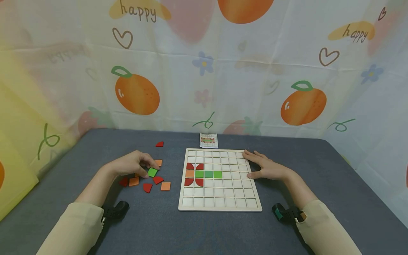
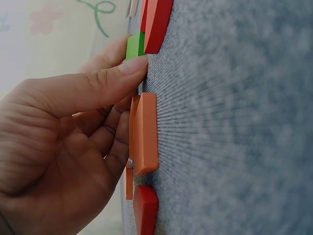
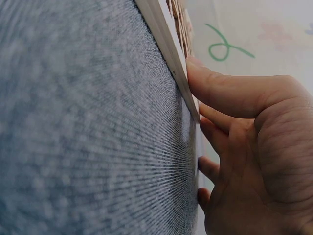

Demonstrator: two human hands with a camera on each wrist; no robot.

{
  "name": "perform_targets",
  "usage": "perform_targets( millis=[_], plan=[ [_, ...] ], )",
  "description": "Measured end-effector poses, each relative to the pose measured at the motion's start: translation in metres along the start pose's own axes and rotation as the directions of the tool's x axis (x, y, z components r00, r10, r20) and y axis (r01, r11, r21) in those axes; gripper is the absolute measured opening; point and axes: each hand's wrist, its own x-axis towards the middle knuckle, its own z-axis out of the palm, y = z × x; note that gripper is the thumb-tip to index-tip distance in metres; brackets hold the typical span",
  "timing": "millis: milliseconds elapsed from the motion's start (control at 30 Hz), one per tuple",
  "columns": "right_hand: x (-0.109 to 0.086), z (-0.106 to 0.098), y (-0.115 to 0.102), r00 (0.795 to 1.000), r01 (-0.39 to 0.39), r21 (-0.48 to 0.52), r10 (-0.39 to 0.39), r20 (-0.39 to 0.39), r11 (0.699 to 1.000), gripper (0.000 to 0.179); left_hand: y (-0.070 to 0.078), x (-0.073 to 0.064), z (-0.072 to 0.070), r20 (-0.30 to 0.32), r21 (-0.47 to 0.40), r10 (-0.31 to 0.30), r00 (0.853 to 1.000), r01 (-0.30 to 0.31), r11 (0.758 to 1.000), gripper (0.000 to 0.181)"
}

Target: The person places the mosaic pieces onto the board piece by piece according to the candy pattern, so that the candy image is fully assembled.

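Note:
My left hand (image 1: 132,163) pinches a green square tile (image 1: 152,172) between thumb and fingers, just above the table at the left. In the left wrist view, the thumb tip lies against this green tile (image 2: 134,47), beside orange and red pieces. My right hand (image 1: 267,168) rests on the right edge of the pale wooden grid board (image 1: 220,209), fingers spread and fairly straight, thumb on the rim. On the board lie several red quarter-round pieces (image 1: 199,182), an orange square (image 1: 189,174) and a row of three green squares (image 1: 208,174).
Loose orange squares (image 1: 165,186) and red quarter-round pieces (image 1: 147,187) lie around the left hand. One red piece (image 1: 159,144) sits farther back. Behind the board stands a small pattern card (image 1: 208,136). A printed curtain (image 1: 178,81) hangs behind the dark table (image 1: 153,230).

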Motion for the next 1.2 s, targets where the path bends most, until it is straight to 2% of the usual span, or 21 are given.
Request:
perform_targets(
  millis=[300,633,800,967,1200],
  plan=[
    [0.0,-0.001,0.001,1.0,-0.009,0.0,0.009,0.004,1.0,0.091,0.0,0.0,0.001,0.001,-0.038,0.0,1.0,0.0,0.999,0.033],
    [-0.001,-0.001,-0.001,1.0,0.0,-0.015,0.0,0.001,1.0,0.091,0.003,0.002,0.003,-0.064,-0.045,-0.004,0.998,0.001,0.999,0.023],
    [-0.001,-0.001,-0.001,1.0,0.004,-0.013,-0.004,0.003,1.0,0.09,0.009,0.003,0.005,-0.126,-0.076,-0.031,0.992,0.022,0.997,0.025],
    [-0.001,-0.001,-0.001,1.0,0.007,-0.012,-0.007,-0.001,1.0,0.091,0.019,0.007,0.009,-0.179,-0.059,-0.03,0.983,0.02,0.998,0.027],
    [0.0,-0.001,0.001,1.0,0.009,-0.005,-0.009,0.0,1.0,0.091,0.031,0.015,0.021,-0.178,-0.018,0.013,0.984,-0.016,1.0,0.021]
  ],
)
